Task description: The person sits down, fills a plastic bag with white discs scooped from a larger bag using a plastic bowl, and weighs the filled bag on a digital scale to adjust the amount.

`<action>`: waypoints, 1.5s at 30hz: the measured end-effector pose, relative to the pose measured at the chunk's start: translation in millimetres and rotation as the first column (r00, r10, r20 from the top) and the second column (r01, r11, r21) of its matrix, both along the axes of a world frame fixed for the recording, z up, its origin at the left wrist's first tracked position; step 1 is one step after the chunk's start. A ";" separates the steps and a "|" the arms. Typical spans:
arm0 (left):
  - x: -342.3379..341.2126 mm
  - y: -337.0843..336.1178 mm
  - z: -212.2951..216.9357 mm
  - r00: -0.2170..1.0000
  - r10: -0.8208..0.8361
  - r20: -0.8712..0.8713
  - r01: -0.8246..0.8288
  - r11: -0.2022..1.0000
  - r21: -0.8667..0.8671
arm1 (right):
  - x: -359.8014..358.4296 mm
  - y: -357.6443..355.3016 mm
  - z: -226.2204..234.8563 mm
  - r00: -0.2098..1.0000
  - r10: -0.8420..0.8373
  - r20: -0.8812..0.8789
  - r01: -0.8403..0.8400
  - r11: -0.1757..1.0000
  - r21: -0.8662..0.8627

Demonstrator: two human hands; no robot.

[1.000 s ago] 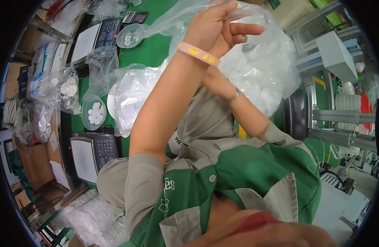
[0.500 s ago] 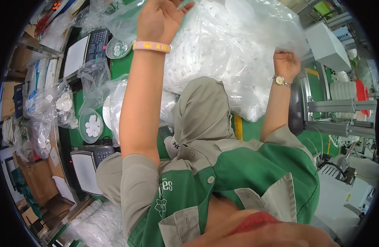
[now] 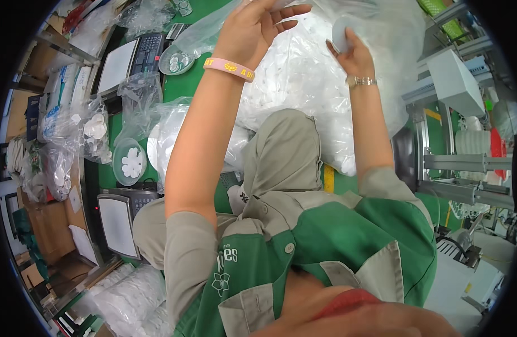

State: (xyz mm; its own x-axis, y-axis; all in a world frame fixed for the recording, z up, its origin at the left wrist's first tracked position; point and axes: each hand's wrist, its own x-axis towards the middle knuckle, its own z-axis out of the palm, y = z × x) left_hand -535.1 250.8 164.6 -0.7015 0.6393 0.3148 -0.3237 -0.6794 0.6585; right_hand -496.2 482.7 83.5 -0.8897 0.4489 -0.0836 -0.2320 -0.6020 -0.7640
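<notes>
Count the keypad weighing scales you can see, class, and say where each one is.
2. The upper scale is at the upper left; the lower scale is below it, left of the person's left sleeve. Others may be hidden.

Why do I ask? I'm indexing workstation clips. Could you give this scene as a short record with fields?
Left hand: over the large clear bag; pink wristband on its wrist
Right hand: at a pale round piece; grip unclear
Inside the bag: white contents
Person's left: keypad scale; bowl with white discs
Person's right: grey metal frame
</notes>
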 end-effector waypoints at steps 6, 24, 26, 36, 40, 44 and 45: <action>-16.0 -10.0 -18.0 0.993 0.090 0.075 -0.084 0.994 -0.071 | 94.8 -86.0 -35.5 0.917 0.126 0.378 -0.027 0.966 -0.256; 4.1 -141.1 -96.7 0.762 -0.588 -0.272 -0.308 0.041 -0.950 | 105.6 -149.4 -46.6 0.530 0.730 -0.431 -0.818 0.307 -0.486; 35.3 -145.2 -86.2 0.903 -0.398 -0.161 -0.037 0.300 -0.953 | 95.0 -173.0 -45.3 0.380 0.730 -0.568 -0.843 0.022 -0.537; 70.1 -203.1 -52.6 0.973 0.224 -0.053 -0.174 0.565 -0.807 | 77.5 -260.7 -51.3 0.113 0.952 -0.284 -0.820 -0.072 -0.568; 76.2 -245.2 -54.0 0.929 0.368 -0.033 -0.231 0.508 -0.830 | 61.1 -265.6 -61.0 0.345 0.927 -0.145 -0.790 0.203 -0.579; 89.5 -286.9 -65.0 0.910 0.415 -0.017 -0.224 0.454 -0.862 | 42.1 -289.6 -55.7 0.289 0.951 -0.112 -0.932 0.253 -0.259; 93.0 -296.8 -70.0 0.914 0.405 -0.013 -0.206 0.436 -0.876 | 36.8 -300.6 -55.4 0.264 0.964 -0.035 -0.962 0.261 -0.083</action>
State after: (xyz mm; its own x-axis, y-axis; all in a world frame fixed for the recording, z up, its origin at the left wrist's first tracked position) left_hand -442.1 -46.0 94.6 -0.8831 0.2472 -0.3988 -0.3857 0.1016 0.9170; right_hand -459.4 182.1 28.0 -0.6609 -0.7452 -0.0895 0.5719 -0.4228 -0.7029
